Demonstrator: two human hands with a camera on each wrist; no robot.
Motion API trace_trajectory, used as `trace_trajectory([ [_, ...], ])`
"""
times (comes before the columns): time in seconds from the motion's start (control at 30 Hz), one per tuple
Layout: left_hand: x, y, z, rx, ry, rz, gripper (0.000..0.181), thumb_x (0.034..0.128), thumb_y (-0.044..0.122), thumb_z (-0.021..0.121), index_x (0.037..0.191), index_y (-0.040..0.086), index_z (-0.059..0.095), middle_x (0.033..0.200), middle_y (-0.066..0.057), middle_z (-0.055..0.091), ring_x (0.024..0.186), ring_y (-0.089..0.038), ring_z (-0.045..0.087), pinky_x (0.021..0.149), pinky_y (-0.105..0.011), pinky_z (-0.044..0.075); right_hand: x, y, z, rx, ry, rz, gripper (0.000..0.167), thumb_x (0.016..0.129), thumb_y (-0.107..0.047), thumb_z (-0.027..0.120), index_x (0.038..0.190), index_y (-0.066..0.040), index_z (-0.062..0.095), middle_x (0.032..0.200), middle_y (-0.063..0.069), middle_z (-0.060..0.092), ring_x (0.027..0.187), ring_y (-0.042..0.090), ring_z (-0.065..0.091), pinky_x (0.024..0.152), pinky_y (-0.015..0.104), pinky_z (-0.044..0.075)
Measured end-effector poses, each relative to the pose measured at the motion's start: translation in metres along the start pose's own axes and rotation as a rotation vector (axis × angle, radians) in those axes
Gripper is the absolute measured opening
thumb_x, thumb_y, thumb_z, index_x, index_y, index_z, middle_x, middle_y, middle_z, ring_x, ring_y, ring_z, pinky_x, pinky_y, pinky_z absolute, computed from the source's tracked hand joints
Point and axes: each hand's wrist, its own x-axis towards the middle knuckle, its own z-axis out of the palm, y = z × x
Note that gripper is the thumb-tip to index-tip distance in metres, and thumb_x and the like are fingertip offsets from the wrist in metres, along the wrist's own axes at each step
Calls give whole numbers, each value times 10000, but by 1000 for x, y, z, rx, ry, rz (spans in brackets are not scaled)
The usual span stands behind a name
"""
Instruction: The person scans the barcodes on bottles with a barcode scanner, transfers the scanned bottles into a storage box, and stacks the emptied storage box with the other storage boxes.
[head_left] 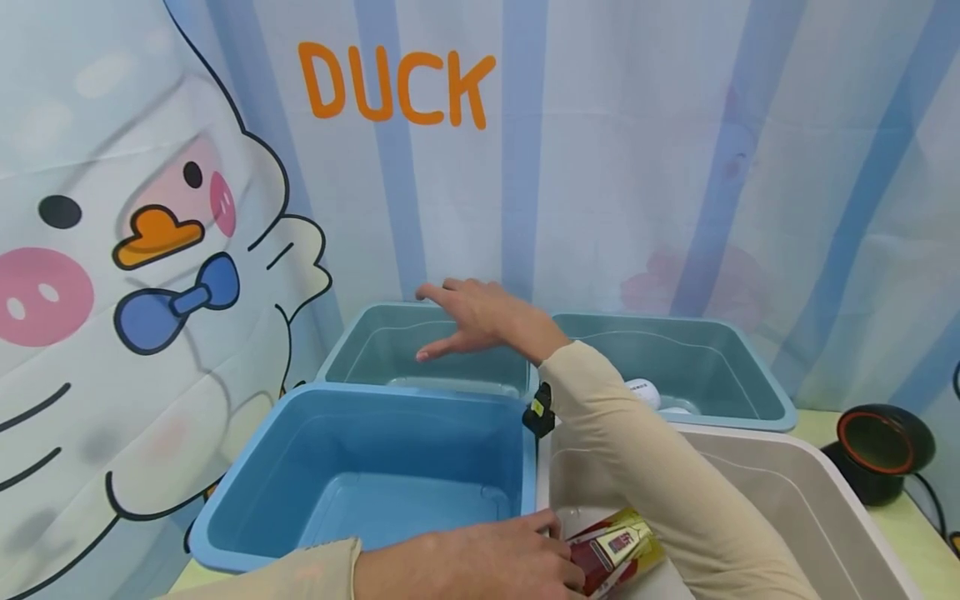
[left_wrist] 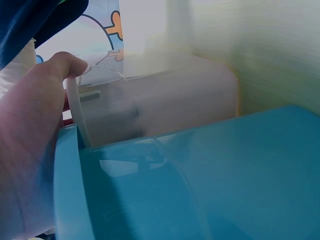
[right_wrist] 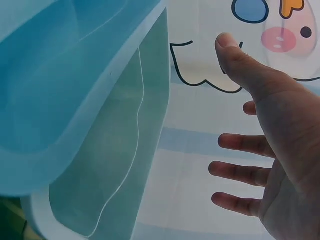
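Note:
My right hand (head_left: 480, 317) is over the back left teal bin (head_left: 375, 333), fingers spread and holding nothing. The right wrist view shows the same hand (right_wrist: 280, 140) beside the green-blue bin wall (right_wrist: 125, 150). My left hand (head_left: 472, 558) grips the rim of the white bin where it meets the front blue bin (head_left: 420, 429). In the left wrist view, the thumb of that hand (left_wrist: 35, 125) lies over the white rim (left_wrist: 76, 107), its other fingers mostly hidden behind. A red and yellow package (head_left: 615, 550) lies in the white bin (head_left: 795, 500), just beyond the left fingers.
At the back right, a teal bin (head_left: 675, 350) holds a white item (head_left: 643, 392). A black round object with an orange ring (head_left: 877, 450) stands on the light green table (head_left: 813, 425) at the right. A printed duck curtain (head_left: 465, 192) hangs behind the bins.

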Motion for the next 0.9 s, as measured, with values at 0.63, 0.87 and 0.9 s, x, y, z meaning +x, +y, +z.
trace_trajectory([
  [0.63,0,0,-1,21,1,0,522,972,533,679,1459,368,590,1356,212,617,1195,66,514,1018,-159,265,-55,18,-14,-14,21,-11,915,877,-709,696,1589,-226,385,1368,79,560,1192,242,586,1005,468,489],
  [0.87,-2,1,1,-6,19,-11,553,936,553,707,1450,380,599,1349,225,616,1181,78,518,1020,-150,259,-86,23,-16,-46,53,-53,904,879,-680,717,1580,-200,407,1376,85,565,1190,254,597,995,477,500],
  [0.9,-2,1,1,-9,19,-11,560,929,558,709,1449,383,598,1351,227,613,1182,79,517,1019,-146,254,-91,24,-16,-49,60,-61,904,878,-677,721,1579,-197,411,1382,85,567,1200,256,596,1000,479,499],
])
